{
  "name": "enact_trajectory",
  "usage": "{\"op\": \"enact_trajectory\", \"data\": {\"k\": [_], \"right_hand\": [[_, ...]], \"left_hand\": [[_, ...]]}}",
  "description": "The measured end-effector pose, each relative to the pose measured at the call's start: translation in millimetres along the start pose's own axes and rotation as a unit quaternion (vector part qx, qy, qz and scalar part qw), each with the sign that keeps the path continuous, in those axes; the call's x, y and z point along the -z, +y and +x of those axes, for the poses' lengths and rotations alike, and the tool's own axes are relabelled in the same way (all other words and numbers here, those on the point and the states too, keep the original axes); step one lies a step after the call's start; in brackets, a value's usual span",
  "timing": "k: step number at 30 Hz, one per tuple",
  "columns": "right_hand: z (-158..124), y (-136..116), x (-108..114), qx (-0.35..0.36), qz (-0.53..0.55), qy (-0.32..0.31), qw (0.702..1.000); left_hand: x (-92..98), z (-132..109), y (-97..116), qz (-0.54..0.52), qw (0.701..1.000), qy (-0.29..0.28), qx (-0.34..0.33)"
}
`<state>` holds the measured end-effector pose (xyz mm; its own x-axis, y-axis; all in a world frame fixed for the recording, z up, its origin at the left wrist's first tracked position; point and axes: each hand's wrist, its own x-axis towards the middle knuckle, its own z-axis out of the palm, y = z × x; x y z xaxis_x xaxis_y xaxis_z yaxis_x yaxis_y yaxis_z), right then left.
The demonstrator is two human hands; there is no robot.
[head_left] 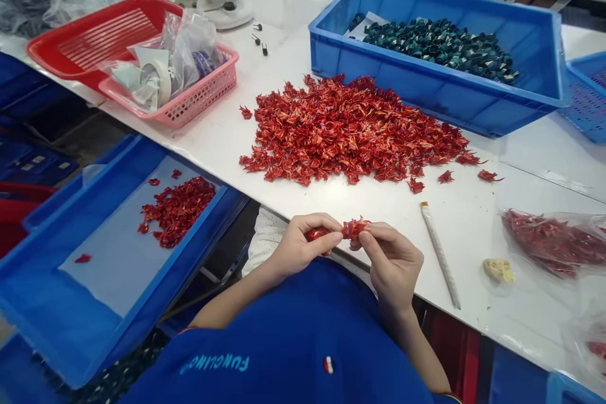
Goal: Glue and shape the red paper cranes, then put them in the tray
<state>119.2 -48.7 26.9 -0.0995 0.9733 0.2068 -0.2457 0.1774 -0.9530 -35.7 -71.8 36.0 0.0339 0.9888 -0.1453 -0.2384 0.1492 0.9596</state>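
**Two hands pinch one red piece at the tabletop's near edge**

From where I stand, the person's left hand [303,247] and right hand [394,264] meet just over the near edge of the white tabletop [473,221]. Both are closed in a pinch on a small red crinkled paper piece [354,227], with the thumb and forefinger of each hand gripping one end. The piece is lifted off the surface, close in front of the person's blue shirt.

Beyond the hands, a big loose pile of red crinkled paper pieces [350,129] spreads across the tabletop, with a few strays at its right fringe. Behind the pile stands a deep blue plastic crate [426,91] holding dark green folded pieces [440,47].

Off to the left, below the tabletop's edge, a shallow blue plastic tray [71,328] lined with a pale sheet carries a smaller heap of red pieces [178,209]. Further back on that side, a pink plastic mesh basket [208,95] stuffed with clear bags rests against a red plastic tray [89,38].

To the right of the hands, a thin white stick with a brownish tip [440,255] lies flat on the tabletop. Past it sits a clear plastic bag [553,243] of more red pieces.
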Motion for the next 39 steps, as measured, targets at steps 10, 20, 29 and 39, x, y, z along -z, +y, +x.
{"op": "enact_trajectory", "data": {"k": [10, 20, 29, 39], "right_hand": [[53, 16, -3, -0.021, -0.249, -0.055, 0.967], [96, 56, -8, 0.002, -0.573, 0.008, 0.820], [74, 27, 10, -0.198, -0.143, 0.021, 0.969], [41, 31, -3, -0.199, 0.006, 0.089, 0.976]], "left_hand": [[21.2, 56, -16, -0.085, 0.993, -0.010, 0.084], [26.0, 68, -19, -0.172, 0.978, 0.028, 0.119], [19.8, 66, -25, -0.144, 0.985, 0.013, 0.097], [-6.9, 65, -18, -0.045, 0.994, 0.010, 0.101]]}}
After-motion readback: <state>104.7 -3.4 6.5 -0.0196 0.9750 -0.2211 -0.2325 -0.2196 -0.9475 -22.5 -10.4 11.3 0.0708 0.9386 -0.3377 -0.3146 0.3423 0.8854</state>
